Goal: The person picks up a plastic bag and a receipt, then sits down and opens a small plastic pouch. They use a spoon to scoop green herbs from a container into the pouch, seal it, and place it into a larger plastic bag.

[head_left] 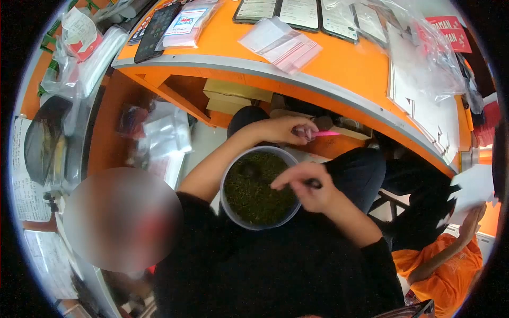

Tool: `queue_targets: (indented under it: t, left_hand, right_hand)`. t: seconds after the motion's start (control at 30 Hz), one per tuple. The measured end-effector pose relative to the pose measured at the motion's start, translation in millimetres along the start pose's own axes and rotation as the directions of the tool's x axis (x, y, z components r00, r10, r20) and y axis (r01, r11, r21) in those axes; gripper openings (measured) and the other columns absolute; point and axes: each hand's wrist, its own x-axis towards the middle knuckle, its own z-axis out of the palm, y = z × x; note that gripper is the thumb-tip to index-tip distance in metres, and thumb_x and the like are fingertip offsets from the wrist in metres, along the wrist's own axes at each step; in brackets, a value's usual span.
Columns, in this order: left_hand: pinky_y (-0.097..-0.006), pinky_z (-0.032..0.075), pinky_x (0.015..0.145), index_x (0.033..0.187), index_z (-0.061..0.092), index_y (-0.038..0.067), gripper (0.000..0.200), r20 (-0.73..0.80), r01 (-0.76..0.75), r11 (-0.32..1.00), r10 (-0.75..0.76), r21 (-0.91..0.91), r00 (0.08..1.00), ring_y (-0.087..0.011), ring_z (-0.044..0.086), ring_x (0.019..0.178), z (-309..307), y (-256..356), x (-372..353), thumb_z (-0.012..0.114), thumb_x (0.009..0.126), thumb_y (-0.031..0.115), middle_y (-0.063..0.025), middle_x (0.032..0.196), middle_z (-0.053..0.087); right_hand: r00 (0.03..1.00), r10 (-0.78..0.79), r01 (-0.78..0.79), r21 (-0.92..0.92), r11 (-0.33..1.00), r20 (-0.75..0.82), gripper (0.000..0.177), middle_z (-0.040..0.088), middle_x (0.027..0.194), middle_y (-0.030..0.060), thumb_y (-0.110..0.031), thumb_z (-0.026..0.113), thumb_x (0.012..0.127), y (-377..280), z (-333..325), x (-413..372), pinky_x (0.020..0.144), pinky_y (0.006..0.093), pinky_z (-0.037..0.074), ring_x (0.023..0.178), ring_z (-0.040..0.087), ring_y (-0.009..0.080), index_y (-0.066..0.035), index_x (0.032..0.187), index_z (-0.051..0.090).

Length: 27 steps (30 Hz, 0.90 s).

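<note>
A round clear plastic tub (258,228) rests in my lap, holding green and brown moss-like shreds (254,191) with a darker round patch near the far side. Beyond its far rim, the fingers of my left hand (291,130) are curled around a thin bright pink item (326,133); most of it is hidden. My right hand (307,185) hovers over the tub's right side, its fingers closed around a small dark-ended object (314,183) whose kind I cannot make out. The index finger points left over the shreds.
An orange table (222,45) with a grey edge stands ahead, carrying several phones (299,13) and small zip bags (281,45). White sheets (419,95) lie at its right. One person in orange (445,270) is at lower right, another beside me at left.
</note>
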Motion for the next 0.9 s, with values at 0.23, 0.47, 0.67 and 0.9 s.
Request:
queue_targets:
  t: [0.23,0.47,0.67,0.9]
  left_hand:
    - [-0.0333,0.043,0.09,0.124,0.049,0.008,0.051,-0.052,-0.028,0.999,0.03,0.042,0.998,-0.0207,0.052,0.103,-6,-1,-4,0.068,0.078,0.019,-0.0109,0.114,0.054]
    - [-0.0339,0.043,0.091,0.125,0.048,0.007,0.05,-0.095,0.032,0.995,-0.023,0.099,0.995,-0.0219,0.052,0.106,-3,1,-11,0.067,0.079,0.018,-0.0116,0.116,0.053]
    - [-0.0293,0.044,0.089,0.122,0.052,0.006,0.046,-0.152,0.037,0.99,-0.016,0.136,0.988,-0.0177,0.054,0.102,-4,8,-15,0.067,0.079,0.012,-0.0098,0.11,0.058]
    - [-0.0287,0.046,0.086,0.121,0.054,0.008,0.045,-0.138,-0.011,1.0,0.007,-0.025,0.99,-0.0174,0.056,0.099,2,21,-19,0.068,0.078,0.011,-0.0095,0.109,0.058]
  right_hand:
    - [0.98,0.194,-0.187,0.12,0.975,-0.042,0.022,0.06,0.088,0.019,-0.015,0.038,0.097,15,-6,18,0.067,0.0325,0.053,0.075,0.062,0.0235,-0.007,0.116,0.031]
    - [0.968,0.217,-0.163,0.336,0.928,-0.13,0.026,0.06,0.087,0.0216,-0.018,0.041,0.097,24,-11,6,0.068,0.0338,0.052,0.076,0.062,0.0262,-0.007,0.117,0.029]
    - [0.953,0.249,-0.15,0.442,0.884,-0.174,0.033,0.06,0.088,0.0222,-0.026,0.046,0.096,29,-24,-8,0.068,0.0356,0.053,0.077,0.063,0.0287,-0.01,0.119,0.03]
    - [0.925,0.246,-0.076,0.492,0.867,-0.29,0.031,0.061,0.089,0.0229,-0.026,0.044,0.096,22,-21,-12,0.065,0.0302,0.054,0.073,0.065,0.0251,-0.01,0.12,0.031]
